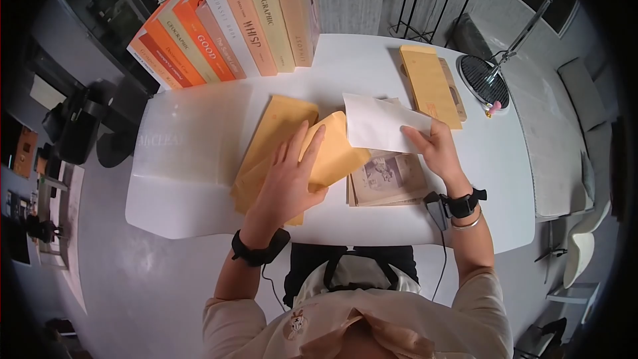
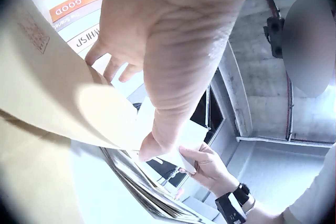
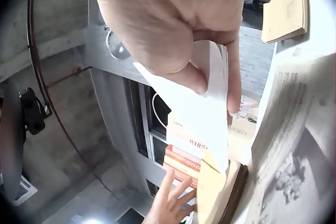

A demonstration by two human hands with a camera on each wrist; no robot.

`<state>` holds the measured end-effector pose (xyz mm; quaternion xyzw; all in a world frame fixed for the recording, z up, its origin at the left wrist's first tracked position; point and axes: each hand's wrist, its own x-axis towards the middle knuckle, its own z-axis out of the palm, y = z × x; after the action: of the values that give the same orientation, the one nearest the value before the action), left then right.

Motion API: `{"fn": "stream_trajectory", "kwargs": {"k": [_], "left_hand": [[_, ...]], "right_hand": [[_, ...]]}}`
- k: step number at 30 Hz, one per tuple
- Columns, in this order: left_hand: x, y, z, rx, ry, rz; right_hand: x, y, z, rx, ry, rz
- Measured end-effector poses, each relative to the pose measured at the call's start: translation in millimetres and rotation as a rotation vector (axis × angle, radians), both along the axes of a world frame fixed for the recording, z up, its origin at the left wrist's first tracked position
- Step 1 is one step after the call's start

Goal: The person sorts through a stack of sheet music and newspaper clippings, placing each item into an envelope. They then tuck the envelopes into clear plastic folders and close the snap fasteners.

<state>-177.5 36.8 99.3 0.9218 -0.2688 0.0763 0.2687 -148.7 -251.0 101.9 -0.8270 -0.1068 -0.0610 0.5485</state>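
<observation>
In the head view, the left hand [image 1: 287, 176] grips a yellow envelope [image 1: 335, 153], fingers spread across it and thumb at its lower edge. More yellow envelopes [image 1: 282, 112] lie beneath. The right hand [image 1: 438, 149] pinches folded white paper [image 1: 379, 123] between thumb and fingers; its left end is beside the envelope's right end. Whether any of it is inside, I cannot tell. In the right wrist view, several white layers [image 3: 210, 113] show in the right hand [image 3: 184, 40]. Printed sheets [image 1: 392, 176] lie below the white paper.
A row of upright books [image 1: 229, 30] stands at the back left. A clear plastic sleeve [image 1: 186, 139] lies on the left of the white table [image 1: 485, 206]. Yellow envelopes [image 1: 430, 86] are stacked at the back right, near a lamp base [image 1: 480, 80].
</observation>
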Motion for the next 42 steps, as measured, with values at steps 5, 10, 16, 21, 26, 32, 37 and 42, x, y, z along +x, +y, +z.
{"fn": "stream_trajectory", "kwargs": {"k": [5,10,16,21,26,32,37,42], "left_hand": [[0,-2,-1,0.021,-0.02,-0.021],[0,-7,-6,0.061,0.013,-0.02],[0,-11,-14,-0.039,0.004,-0.032],[2,-11,-11,0.003,-0.084,-0.041],[0,-13,-7,0.012,-0.109,-0.058],[-7,-24,6,0.167,-0.136,-0.129],[-4,-27,8,0.06,-0.178,-0.084],[-3,-29,12,0.039,-0.184,-0.066]], "right_hand": [[1,-5,6,0.366,0.272,0.15],[-3,-1,2,0.42,0.341,0.172],[-10,2,10,0.249,0.272,0.13],[-14,-5,28,0.09,0.353,0.169],[-14,-12,52,0.001,0.477,0.202],[-12,1,64,-0.114,0.491,0.263],[-6,15,41,-0.033,0.068,0.141],[-2,17,31,0.086,-0.197,0.127]]}}
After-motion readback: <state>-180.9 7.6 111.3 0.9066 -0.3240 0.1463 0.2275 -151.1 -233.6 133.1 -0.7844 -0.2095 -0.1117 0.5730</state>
